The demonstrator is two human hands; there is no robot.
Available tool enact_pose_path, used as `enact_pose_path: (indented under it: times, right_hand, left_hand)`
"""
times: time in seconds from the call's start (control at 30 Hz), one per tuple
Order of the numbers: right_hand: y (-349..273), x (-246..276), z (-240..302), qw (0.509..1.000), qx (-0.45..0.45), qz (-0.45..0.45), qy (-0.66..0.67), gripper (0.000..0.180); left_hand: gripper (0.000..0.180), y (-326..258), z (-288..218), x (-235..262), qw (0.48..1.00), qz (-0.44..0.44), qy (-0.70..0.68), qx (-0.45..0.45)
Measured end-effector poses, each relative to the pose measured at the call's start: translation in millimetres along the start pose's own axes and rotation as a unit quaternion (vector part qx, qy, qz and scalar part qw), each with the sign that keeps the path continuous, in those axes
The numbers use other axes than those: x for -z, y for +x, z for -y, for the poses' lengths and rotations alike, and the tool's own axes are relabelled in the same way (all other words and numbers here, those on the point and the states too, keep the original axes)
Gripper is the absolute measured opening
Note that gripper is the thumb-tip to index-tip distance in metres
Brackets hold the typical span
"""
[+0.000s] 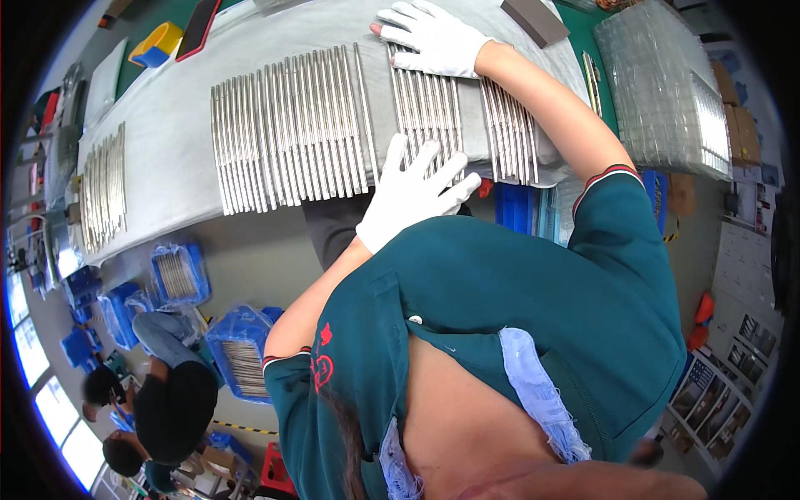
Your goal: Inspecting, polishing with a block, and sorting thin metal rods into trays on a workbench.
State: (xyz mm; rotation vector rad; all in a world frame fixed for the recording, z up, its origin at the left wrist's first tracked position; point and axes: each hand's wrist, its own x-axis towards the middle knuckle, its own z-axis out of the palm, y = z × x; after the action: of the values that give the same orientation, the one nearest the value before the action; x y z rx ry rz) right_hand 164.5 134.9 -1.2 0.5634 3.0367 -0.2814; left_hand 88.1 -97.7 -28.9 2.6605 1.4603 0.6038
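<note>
Metal rods (427, 104) lie side by side in separate rows across the cloth-covered counter (171, 133). From my remote seat I see the left grip (407, 198) at the near ends of the middle row, gloved fingers spread apart; I can't tell whether they touch. My right grip (442, 48) lies over that row's far ends, fingers outstretched, near a dark grey block (536, 21).

The camera sat on my head, the left one of two, and looked steeply down over my green shirt (500, 275). It faced the table (167, 158), near enough that my left hand (412, 197) and right hand (435, 42) showed clearly. Its wide view bent the table's edge and took in the floor (258, 258); at its far lower left, what were probably windows (68, 425) came out slanted.
</note>
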Motion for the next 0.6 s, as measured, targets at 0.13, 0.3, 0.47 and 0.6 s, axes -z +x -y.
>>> enact_pose_path:
  times: [0.13, 0.3, 0.47, 0.6]
  right_hand:
    - [12.0, 10.1, 17.1, 0.999, 0.000, 0.017, 0.049, 0.061]
    - [34.0, -6.7, 22.5, 0.998, 0.048, -0.030, 0.028, 0.058]
    - [41.2, -16.4, 18.8, 0.993, 0.077, -0.065, 0.064, 0.060]
    - [17.4, 6.9, 16.6, 0.995, 0.013, -0.012, 0.096, 0.061]
  left_hand:
    - [0.036, -11.7, -0.6, 3.1, 0.999, -0.008, 0.035, 0.039]
    - [0.039, -25.6, 2.1, 13.3, 0.993, 0.001, 0.073, 0.094]
    - [0.039, -24.1, 0.7, 10.8, 0.993, 0.006, 0.066, 0.095]
    - [0.042, -14.8, 1.1, 10.7, 0.998, 0.056, 0.002, -0.028]
